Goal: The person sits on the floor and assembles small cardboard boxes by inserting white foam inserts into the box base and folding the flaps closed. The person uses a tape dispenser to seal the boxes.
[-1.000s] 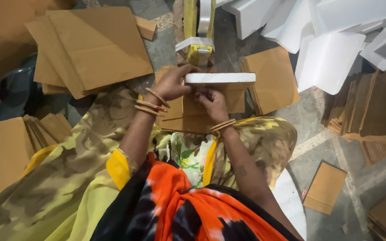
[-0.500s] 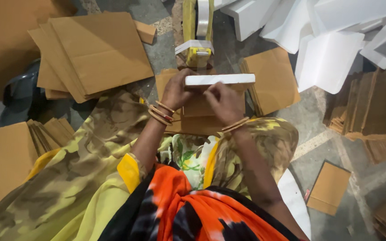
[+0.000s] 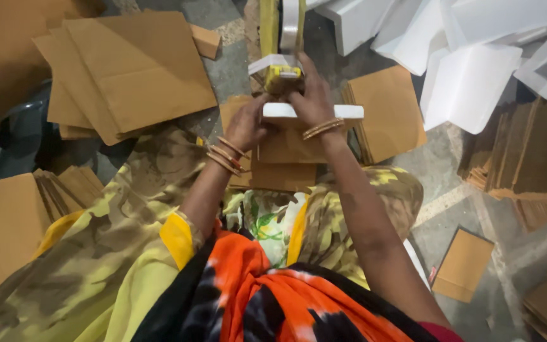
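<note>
White foam bar [image 3: 349,112] sits level between both hands: the left hand [image 3: 246,125] closes fingers on its near end, while the right hand [image 3: 312,96] lies over the top, fingers spread toward the yellow tape dispenser [image 3: 282,77] just beyond (probably steadying it). Under the grip lie brown cardboard sheets [image 3: 284,166]; white foam blocks [image 3: 470,82] pile well to the right.

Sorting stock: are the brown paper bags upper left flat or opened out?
Flat: the brown paper bags lie folded, overlapping in a loose pile.
</note>
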